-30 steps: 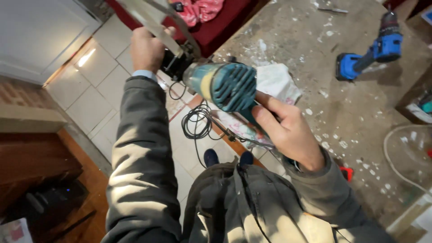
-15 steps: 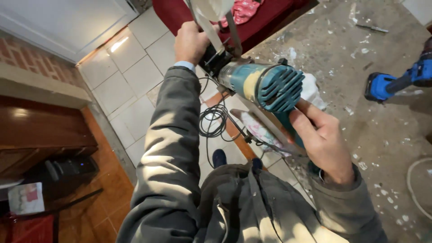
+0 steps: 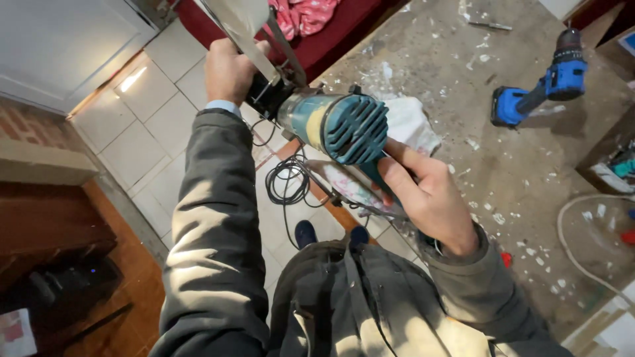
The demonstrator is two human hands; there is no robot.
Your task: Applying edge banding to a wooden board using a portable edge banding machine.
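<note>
Clearly both hands are clamping one tool: right hand (image 3: 430, 198) is wrapping its fingers tight around the rear grip of the teal power tool (image 3: 334, 122), held in the air at chest height over the floor; left hand (image 3: 228, 69) is closing fingers on the black front end by the metal blade (image 3: 245, 20).

Risks, as a guess: left hand is sitting right beside the blade, so a slip could be putting fingers on it. Black cord (image 3: 288, 182) is hanging in loose coils under the tool, above the dark shoes (image 3: 327, 233), so it could be snagging or tripping. Cannot tell if the tool is running.

Farther out, white tile floor (image 3: 132, 145) is running left, wood flooring (image 3: 126, 311) nearer. On the right, grey dusty worktop (image 3: 463, 86) is carrying white chips and debris, a crumpled white cloth (image 3: 410, 122) just behind the tool, and a blue cordless drill (image 3: 539, 82) lying well apart. Dark red surface (image 3: 344, 33) with pink fabric (image 3: 304, 13) is sitting farthest back.
</note>
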